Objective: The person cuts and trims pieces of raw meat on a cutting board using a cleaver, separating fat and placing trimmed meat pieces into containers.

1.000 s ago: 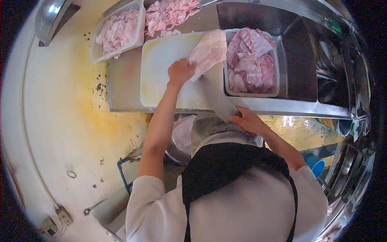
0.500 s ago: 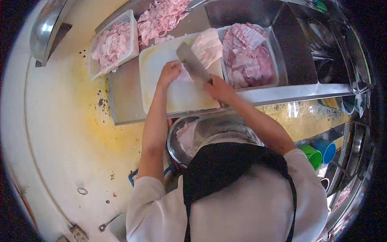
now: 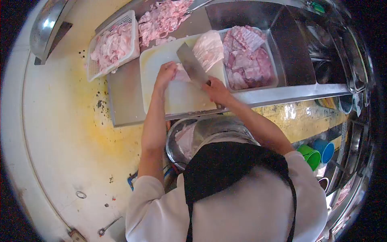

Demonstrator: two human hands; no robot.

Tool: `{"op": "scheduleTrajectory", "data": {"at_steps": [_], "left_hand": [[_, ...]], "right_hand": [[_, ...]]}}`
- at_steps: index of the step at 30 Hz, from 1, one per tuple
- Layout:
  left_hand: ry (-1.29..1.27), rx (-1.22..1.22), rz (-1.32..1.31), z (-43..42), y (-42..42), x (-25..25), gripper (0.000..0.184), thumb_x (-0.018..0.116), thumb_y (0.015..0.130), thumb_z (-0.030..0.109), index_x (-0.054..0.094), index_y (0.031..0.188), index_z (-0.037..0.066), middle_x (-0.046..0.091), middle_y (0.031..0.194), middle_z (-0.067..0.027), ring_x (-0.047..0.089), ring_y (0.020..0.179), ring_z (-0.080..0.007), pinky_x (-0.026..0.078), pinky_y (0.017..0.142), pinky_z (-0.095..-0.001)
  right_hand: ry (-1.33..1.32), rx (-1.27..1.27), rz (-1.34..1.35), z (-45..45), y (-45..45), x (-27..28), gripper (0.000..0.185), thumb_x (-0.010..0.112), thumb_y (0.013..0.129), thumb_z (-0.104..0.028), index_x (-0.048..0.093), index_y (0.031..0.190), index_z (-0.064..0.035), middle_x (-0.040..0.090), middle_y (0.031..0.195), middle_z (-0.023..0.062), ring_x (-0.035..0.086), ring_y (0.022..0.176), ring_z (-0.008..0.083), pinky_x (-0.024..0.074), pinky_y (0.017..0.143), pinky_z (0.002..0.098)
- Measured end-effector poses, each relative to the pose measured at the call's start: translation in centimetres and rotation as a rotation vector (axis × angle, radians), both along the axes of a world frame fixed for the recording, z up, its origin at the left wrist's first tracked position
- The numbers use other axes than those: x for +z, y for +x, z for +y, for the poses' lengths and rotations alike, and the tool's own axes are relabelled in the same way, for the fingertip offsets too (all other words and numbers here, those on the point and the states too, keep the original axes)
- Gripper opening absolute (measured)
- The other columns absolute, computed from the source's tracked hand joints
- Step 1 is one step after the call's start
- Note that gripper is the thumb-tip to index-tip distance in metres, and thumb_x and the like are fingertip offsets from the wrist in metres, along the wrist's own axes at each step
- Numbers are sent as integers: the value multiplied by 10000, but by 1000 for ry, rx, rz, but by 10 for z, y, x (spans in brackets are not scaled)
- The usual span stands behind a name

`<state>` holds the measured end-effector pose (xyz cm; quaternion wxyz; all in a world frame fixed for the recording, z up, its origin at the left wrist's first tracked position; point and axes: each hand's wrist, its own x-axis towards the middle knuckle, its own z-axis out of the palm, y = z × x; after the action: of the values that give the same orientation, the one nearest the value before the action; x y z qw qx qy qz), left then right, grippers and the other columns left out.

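Observation:
My right hand [image 3: 218,91] is wrapped round the handle of a broad cleaver [image 3: 191,61], its blade angled up and left over the white cutting board [image 3: 177,99]. Left of the blade, the closed fingers of my left hand [image 3: 166,73] grip the end of a small pale piece of meat [image 3: 182,74]. Part of that piece is hidden by the cleaver. Behind the blade, to its right, a larger pale slab of meat [image 3: 209,50] lies on the board.
A white basket [image 3: 134,38] of pale trimmings stands at left, beside a loose heap of trimmings [image 3: 163,20]. Right of the board is a tray [image 3: 275,66] of pink meat slabs. Below the counter edge sits a metal basin [image 3: 171,141] with meat. Green [image 3: 311,158] and blue buckets [image 3: 324,150] stand lower right.
My left hand has shifted slightly left and its fingers have turned on the small piece of meat, which shows more beside the blade. The cleaver stays in nearly the same place.

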<state>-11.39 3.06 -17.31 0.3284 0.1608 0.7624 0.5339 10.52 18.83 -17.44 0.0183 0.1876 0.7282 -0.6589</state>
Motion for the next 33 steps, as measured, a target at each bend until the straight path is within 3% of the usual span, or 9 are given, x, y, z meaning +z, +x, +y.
{"op": "scheduleTrajectory", "data": {"at_steps": [3,9,18,23,25,29,31,32,33], "left_hand": [[27,222,72,1,4,1,192,542,892,182,561,721,98,477,607,33,403,493,-62,311,445,-247],[-62,152,177,-15,1,54,245,509,885,184,542,660,93,454,570,27,403,501,-73,318,478,-263],[-128,177,145,-12,10,56,240,513,880,180,549,663,83,469,589,22,411,511,-78,304,475,-261],[67,429,212,-38,-7,79,179,516,872,170,593,743,73,492,615,12,437,534,-98,319,487,-262],[100,526,244,-38,15,150,178,527,897,190,612,815,58,519,646,3,469,574,-109,367,537,-266],[524,251,156,-73,9,226,213,584,926,235,643,910,31,580,729,-24,529,659,-145,428,662,-291],[567,467,183,-59,-15,239,216,605,914,241,649,933,31,609,765,-37,569,726,-174,447,694,-315],[587,575,196,-49,-30,242,219,615,909,244,652,945,31,624,783,-43,589,760,-189,456,711,-327],[267,516,361,-92,-97,195,240,614,907,252,659,958,22,647,828,-66,606,822,-208,467,756,-350]], "right_hand": [[-18,115,-42,-4,48,-14,405,612,896,-325,572,1089,29,623,768,127,558,504,206,460,462,363],[-72,206,-201,37,109,25,425,628,906,-320,564,1120,42,583,684,80,509,464,160,431,445,347],[-111,168,-132,24,6,20,455,590,923,-320,511,1185,44,588,691,93,544,465,176,449,446,337],[165,564,-92,24,65,16,329,631,891,-305,565,1011,-6,595,711,98,587,633,178,479,603,373],[127,629,-115,35,96,-6,445,611,895,-353,595,1117,32,653,1048,220,625,1006,326,471,897,457],[258,509,-248,78,122,23,466,628,897,-366,594,1141,30,655,1079,229,639,1001,325,484,880,443],[291,416,-231,97,132,19,477,644,896,-353,582,1175,28,657,1079,230,645,986,319,498,867,427],[228,381,-262,104,135,20,475,645,900,-338,571,1191,31,655,1081,230,642,990,314,499,869,415],[161,349,-294,109,139,24,475,646,905,-323,561,1206,33,654,1083,231,640,994,310,500,871,403]]}}
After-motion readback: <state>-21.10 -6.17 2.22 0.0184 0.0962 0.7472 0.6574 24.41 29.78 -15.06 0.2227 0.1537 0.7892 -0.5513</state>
